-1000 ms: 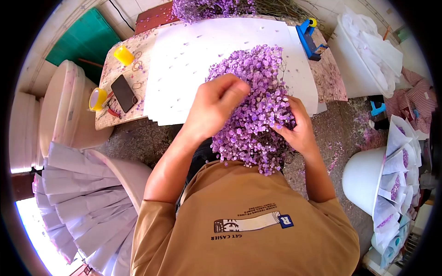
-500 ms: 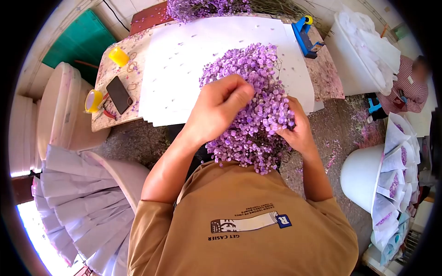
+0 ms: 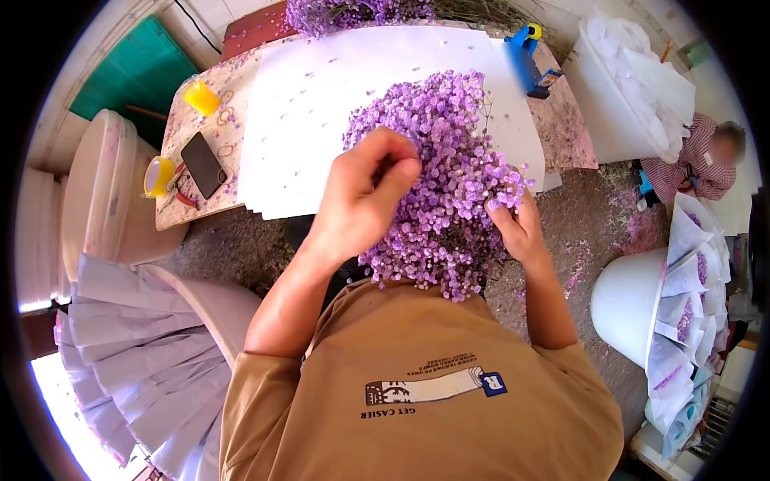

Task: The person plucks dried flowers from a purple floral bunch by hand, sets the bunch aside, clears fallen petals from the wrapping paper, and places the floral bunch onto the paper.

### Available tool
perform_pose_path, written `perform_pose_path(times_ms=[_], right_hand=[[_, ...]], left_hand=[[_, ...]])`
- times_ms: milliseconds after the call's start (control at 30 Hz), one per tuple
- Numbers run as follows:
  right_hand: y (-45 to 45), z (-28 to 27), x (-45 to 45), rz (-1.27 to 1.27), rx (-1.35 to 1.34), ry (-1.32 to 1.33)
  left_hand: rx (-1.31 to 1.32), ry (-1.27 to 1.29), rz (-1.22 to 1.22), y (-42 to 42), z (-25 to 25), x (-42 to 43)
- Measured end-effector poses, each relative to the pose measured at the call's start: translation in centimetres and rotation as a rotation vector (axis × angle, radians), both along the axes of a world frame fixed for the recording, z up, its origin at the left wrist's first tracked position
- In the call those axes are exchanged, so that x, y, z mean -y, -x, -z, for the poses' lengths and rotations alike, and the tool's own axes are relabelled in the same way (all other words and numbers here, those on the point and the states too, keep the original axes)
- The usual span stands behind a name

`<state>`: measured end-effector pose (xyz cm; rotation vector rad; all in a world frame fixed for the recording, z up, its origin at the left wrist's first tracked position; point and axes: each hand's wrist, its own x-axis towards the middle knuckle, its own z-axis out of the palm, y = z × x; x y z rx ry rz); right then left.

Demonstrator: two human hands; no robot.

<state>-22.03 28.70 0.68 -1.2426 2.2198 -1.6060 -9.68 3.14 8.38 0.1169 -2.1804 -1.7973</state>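
A large bunch of purple baby's breath (image 3: 437, 192) fills the space before my chest, over the near edge of the paper-covered table. My left hand (image 3: 365, 196) is curled closed at the bunch's left side, thumb against the bent fingers. Whatever may lie between those fingertips is too small or hidden to name. On the other side, my right hand (image 3: 517, 226) grips the flowers at the bunch's right edge, its thumb in front and its fingers partly covered by blooms. The stems are hidden below the heads.
White paper sheets (image 3: 297, 120) cover the table, with a phone (image 3: 204, 165), yellow tape rolls (image 3: 202, 98), pliers (image 3: 187, 192) and a blue tape dispenser (image 3: 525, 68). More purple flowers (image 3: 353, 14) lie behind. Paper-filled tubs (image 3: 630, 301) stand both sides; a person (image 3: 694, 160) sits right.
My left hand has shifted slightly left, away from the middle of the bunch. My right hand has moved down a little, and flower sprigs there have spread outward.
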Motion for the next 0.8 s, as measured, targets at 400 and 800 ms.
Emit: perform_pose_path(times_ms=[400,800], right_hand=[[-1.1,-3.1,3.9,0.24,-0.514,-0.167],[-1.0,-4.6,7.5,0.145,-0.815,-0.091]], left_hand=[[0.035,0.945,0.076,-6.0,0.3,-3.5],[0.08,0.736,-0.032,-5.7,1.6,-3.1]])
